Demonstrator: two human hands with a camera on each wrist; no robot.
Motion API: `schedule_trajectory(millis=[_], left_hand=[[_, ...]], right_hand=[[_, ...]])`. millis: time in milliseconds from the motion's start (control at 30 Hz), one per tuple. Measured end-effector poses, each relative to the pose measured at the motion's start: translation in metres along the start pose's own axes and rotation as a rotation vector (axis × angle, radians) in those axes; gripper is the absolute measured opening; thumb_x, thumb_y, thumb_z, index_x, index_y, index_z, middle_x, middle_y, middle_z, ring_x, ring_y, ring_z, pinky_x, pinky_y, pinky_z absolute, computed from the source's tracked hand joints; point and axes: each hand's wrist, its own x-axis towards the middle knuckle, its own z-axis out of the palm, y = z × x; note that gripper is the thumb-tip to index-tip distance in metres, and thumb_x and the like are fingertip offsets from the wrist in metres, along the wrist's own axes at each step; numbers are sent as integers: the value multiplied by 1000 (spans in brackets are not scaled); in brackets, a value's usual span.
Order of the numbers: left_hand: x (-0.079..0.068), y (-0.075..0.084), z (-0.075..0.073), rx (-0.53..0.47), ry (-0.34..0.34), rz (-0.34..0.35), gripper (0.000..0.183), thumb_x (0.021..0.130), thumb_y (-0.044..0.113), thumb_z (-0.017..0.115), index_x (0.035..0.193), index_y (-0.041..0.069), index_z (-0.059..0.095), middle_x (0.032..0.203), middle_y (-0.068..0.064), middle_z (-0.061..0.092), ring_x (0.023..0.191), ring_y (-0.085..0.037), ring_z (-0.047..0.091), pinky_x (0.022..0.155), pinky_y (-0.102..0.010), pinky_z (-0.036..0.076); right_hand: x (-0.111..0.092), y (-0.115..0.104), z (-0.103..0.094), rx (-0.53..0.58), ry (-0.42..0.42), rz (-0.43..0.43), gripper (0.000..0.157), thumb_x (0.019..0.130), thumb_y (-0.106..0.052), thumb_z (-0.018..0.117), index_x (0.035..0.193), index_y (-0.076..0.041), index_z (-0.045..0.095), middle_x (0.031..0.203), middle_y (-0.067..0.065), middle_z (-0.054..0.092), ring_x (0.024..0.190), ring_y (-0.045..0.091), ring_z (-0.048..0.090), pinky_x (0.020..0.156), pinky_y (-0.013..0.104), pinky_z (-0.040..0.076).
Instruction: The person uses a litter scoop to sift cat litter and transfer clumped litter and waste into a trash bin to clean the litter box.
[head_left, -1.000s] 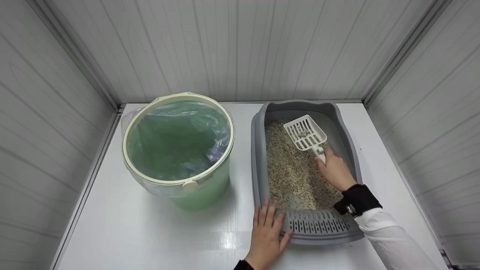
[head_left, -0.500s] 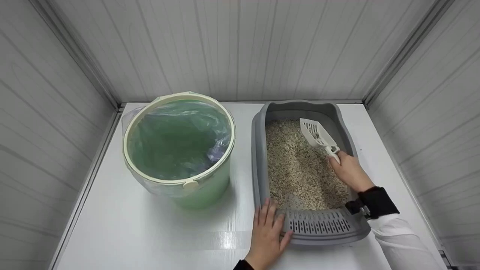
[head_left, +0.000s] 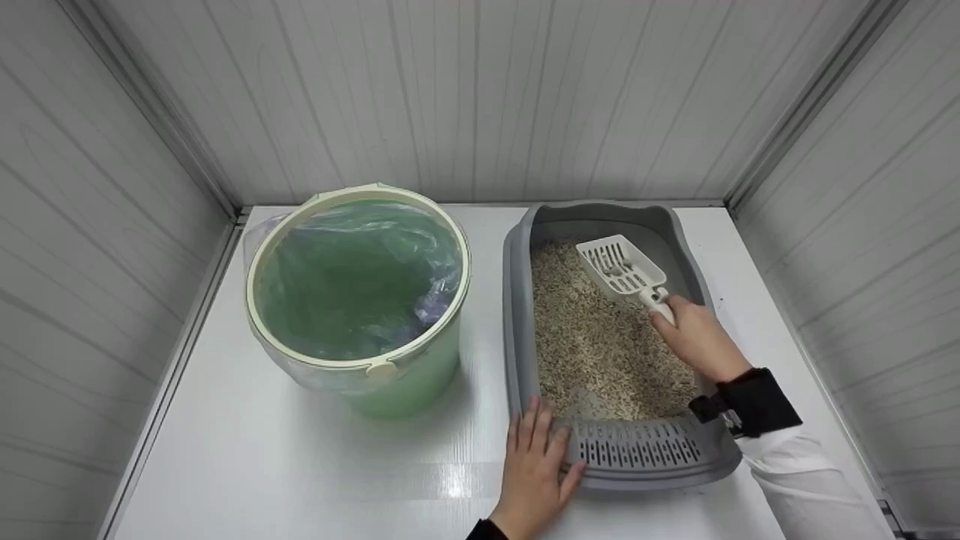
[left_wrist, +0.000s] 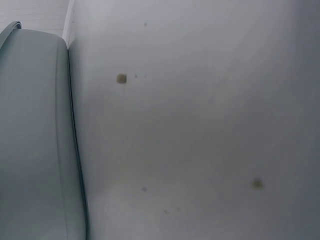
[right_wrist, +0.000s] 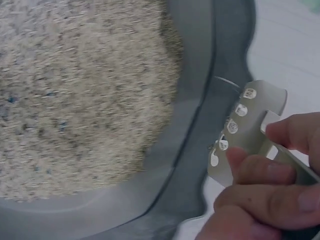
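Observation:
My right hand grips the handle of a white slotted litter scoop above the far part of a grey litter box. A few small clumps lie on the scoop's slots. Pale brown litter covers most of the box floor. In the right wrist view, curled fingers wrap the handle, and the scoop overlaps the box rim. My left hand lies flat with its fingers spread on the near left corner of the box. The left wrist view shows the box's outer wall, not the hand.
A green bucket with a cream rim, lined with a clear plastic bag, stands left of the litter box. Both rest on a white table. Grey panelled walls enclose the back and sides.
The scoop shifted right and tilted on its side, then swung back left and levelled with clumps still on it. The right hand moved slightly right overall; the left hand stayed in place.

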Motion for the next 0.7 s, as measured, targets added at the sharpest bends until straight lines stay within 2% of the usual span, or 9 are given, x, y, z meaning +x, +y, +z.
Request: schedule_trajectory(millis=[167, 367, 533, 700], left_hand=[[0, 0, -1, -5, 0, -3, 43, 95, 52, 40, 114, 17, 56, 146, -12, 37, 139, -33, 27, 114, -47, 14], [0, 0, 0, 3, 16, 9, 41, 95, 51, 41, 112, 17, 55, 144, -13, 40, 138, -33, 29, 113, -48, 16], [0, 0, 1, 0, 14, 9, 40, 95, 50, 41, 114, 17, 54, 145, -11, 39, 139, -33, 28, 115, -47, 12], [0, 0, 0, 1, 23, 12, 39, 96, 50, 40, 113, 18, 54, 142, -13, 43, 138, -33, 30, 113, -47, 15]], right_hand=[[-1, -20, -12, 1, -14, -42, 29, 97, -23, 49, 105, 4, 54, 67, 4, 51, 50, 13, 44, 42, 27, 37], [-7, -50, -33, -31, -19, -122, 27, 96, -24, 53, 103, 1, 57, 64, 2, 50, 46, 11, 43, 38, 24, 36], [-4, -84, -52, -44, -9, -206, 22, 95, -24, 55, 97, -2, 59, 62, -1, 49, 46, 9, 41, 40, 24, 35], [4, -122, -60, -68, -20, -290, 23, 95, -26, 55, 98, -4, 61, 61, -1, 50, 46, 9, 42, 41, 24, 37]])
